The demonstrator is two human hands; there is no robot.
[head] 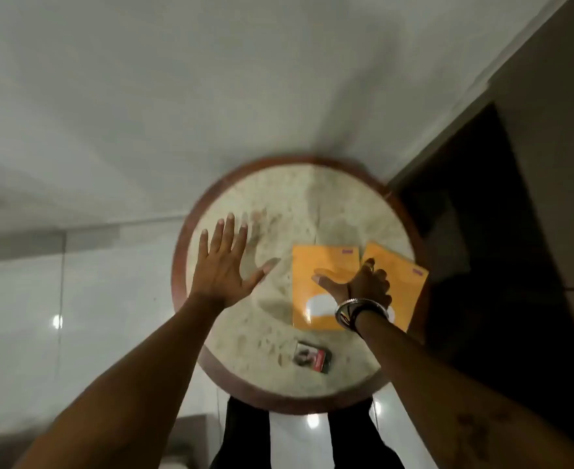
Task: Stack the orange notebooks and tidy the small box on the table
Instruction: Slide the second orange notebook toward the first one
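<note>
A single head-worn wide-angle view is given, aimed forward and steeply down from above a round table (231, 384), which is seen nearly top-on and centred slightly right of the middle. Both forearms are seen entering from the bottom corners, with the left hand (223, 265) and right hand (363, 282) reaching away from the lens. Straight lines are bent by the lens toward the edges. The floor and a wall are taken in around the table. Slight blur is present. No second view is supplied.
</note>
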